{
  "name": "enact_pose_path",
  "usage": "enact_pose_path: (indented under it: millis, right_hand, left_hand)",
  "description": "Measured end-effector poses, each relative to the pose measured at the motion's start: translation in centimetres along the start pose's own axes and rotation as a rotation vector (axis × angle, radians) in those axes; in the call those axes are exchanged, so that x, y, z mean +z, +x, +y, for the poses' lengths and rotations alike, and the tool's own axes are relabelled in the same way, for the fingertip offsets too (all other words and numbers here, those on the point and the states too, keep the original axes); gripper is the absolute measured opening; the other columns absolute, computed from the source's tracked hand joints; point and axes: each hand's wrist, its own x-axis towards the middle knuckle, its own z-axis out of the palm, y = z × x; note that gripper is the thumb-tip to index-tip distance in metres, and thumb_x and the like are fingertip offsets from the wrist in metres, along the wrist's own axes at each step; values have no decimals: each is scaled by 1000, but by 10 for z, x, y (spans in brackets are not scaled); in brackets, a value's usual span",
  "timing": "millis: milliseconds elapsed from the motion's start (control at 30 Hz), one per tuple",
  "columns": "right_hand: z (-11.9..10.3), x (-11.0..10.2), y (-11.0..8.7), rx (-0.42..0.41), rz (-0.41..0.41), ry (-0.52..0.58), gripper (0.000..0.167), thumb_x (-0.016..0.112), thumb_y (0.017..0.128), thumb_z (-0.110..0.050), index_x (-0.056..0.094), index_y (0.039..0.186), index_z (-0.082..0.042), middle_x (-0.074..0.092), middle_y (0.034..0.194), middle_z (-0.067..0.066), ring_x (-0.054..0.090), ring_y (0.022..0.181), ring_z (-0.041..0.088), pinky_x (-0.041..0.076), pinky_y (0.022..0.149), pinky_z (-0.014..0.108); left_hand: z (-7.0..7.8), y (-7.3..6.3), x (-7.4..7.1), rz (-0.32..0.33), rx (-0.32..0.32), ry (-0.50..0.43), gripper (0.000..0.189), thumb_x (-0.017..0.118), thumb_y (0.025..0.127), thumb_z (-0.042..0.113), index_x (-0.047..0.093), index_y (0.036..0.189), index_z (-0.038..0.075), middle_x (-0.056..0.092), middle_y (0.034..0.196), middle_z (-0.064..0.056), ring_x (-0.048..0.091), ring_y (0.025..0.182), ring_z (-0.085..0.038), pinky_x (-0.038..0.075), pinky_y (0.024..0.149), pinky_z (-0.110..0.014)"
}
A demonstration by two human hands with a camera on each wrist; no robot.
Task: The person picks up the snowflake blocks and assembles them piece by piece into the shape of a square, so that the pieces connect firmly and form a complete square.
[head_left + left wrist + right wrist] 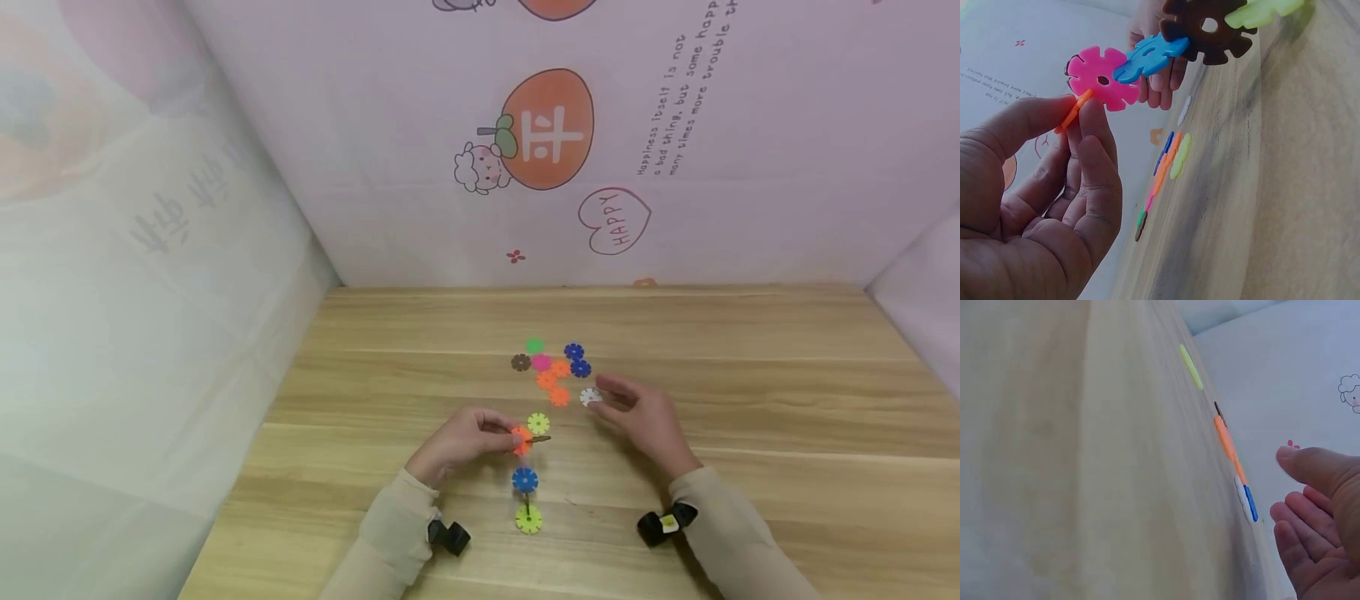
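In the head view, my left hand (472,435) pinches an orange notched plastic disc (520,442) between thumb and fingers. It is one end of a chain held above the table. The left wrist view shows a pink disc (1102,78) joined to it, followed by a blue disc (1150,58), a brown disc (1200,39) and a yellow-green disc (1266,11). A short brown piece (539,438) juts out beside the orange one. My right hand (651,421) hovers by a white disc (591,397), thumb and fingers apart, holding nothing in the right wrist view.
Beyond my hands lie loose discs on the wooden table (787,375): several orange discs (559,396), two dark blue discs (581,368), a pink disc (541,362), a green disc (534,346) and a brown disc (521,362). A yellow-green disc (538,423) lies nearer.
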Motion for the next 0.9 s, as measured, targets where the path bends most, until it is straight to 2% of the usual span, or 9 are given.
enact_pose_path:
  millis: [267, 400, 533, 900]
  right_hand:
    - [10, 5, 11, -14, -46, -67, 54, 79, 85, -27, 61, 131, -7, 67, 127, 13, 66, 113, 32, 53, 95, 45]
    - [12, 7, 16, -35, -44, -92, 51, 79, 84, -24, 63, 129, -6, 68, 125, 14, 66, 111, 32, 53, 94, 47]
    - [10, 8, 16, -56, -27, -129, 47, 79, 84, -17, 64, 127, -5, 68, 124, 15, 67, 110, 33, 53, 94, 48]
    - [1, 8, 14, -51, -15, -165, 45, 77, 84, -11, 63, 126, -1, 69, 119, 20, 68, 102, 34, 55, 89, 48]
  left_hand:
    - [-1, 2, -1, 3, -22, 5, 19, 74, 87, 13, 74, 104, 5, 75, 95, -4, 69, 86, -15, 56, 84, -31]
    - [-1, 2, -2, 5, -28, 2, 19, 75, 87, 13, 74, 104, 5, 75, 95, -4, 69, 87, -15, 56, 84, -31]
    - [1, 2, -3, 1, -25, -2, 18, 74, 88, 12, 74, 104, 4, 75, 94, -4, 70, 87, -15, 56, 84, -30]
    - [0, 2, -3, -4, -18, 11, 19, 74, 87, 12, 73, 105, 4, 75, 94, -4, 69, 85, -14, 56, 83, -30]
